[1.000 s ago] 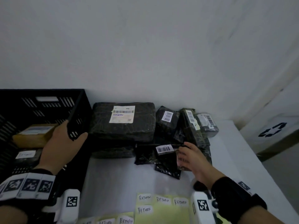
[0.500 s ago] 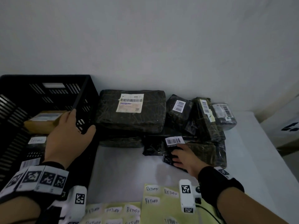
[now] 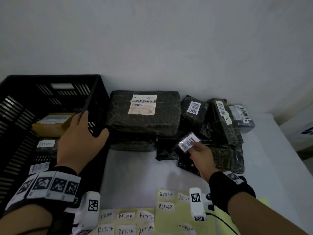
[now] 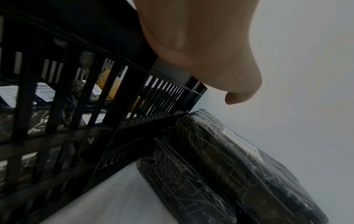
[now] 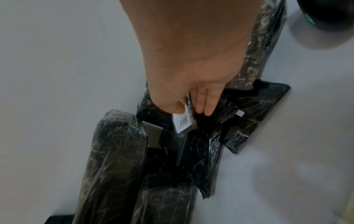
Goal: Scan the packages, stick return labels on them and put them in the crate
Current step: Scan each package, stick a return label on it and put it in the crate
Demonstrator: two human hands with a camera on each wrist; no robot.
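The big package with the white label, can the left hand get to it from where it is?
Probably yes. The left hand grips the crate rim, and the big package lies just past that wall with its top uncovered. The hand would only need to let go and move sideways.

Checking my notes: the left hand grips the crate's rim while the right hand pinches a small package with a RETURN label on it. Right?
Not quite: the small package in the right hand bears a barcode label, not RETURN, as the head view shows. The left hand does grip the crate rim.
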